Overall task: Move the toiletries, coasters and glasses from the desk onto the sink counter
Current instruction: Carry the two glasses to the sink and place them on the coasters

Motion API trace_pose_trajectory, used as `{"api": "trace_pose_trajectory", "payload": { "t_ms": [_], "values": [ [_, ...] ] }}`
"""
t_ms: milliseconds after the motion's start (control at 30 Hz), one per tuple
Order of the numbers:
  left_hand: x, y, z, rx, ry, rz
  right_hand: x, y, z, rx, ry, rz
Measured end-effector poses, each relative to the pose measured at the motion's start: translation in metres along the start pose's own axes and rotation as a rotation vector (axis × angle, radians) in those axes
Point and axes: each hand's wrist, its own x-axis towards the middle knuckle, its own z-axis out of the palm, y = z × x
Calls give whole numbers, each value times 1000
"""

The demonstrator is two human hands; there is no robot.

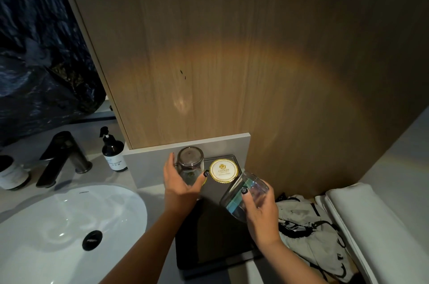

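Observation:
My left hand (180,185) grips an upside-down clear glass (190,160) standing at the back left of a dark tray (209,237) on the sink counter. A gold edge of a coaster shows under that glass. A round white coaster with a gold scalloped rim (224,171) lies on the tray's back right. My right hand (260,210) holds a second clear glass (246,190), tilted, just above the tray's right side.
A white basin (58,225) with a black drain sits left, a black faucet (62,158) behind it. A brown pump bottle (113,150) and a white-labelled jar (11,173) stand on the counter. A wood wall panel rises behind the tray. Patterned cloth (308,232) lies right.

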Motion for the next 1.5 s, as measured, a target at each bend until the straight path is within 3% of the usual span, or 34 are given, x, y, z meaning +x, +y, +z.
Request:
{"api": "trace_pose_trajectory", "payload": {
  "t_ms": [133,367,433,533,667,767,933,1500],
  "values": [
    [-22,-1,0,242,117,219,1,-2,0,49,11,-11],
    [-47,-17,4,558,-69,858,25,-7,-10,177,119,87],
    [-50,-16,5,574,-90,937,35,-19,-13,170,136,68],
    [-49,-13,6,622,-274,900,49,-41,-15,136,125,41],
    [-44,6,3,809,-509,634,67,-62,-8,-10,88,-27],
    [-38,7,4,900,-515,536,74,-67,4,-157,50,-92],
    [-34,2,7,976,-562,525,77,-70,26,-342,-25,-164],
    [-33,2,6,980,-529,554,84,-50,43,-432,-91,-194]
  ]
}}
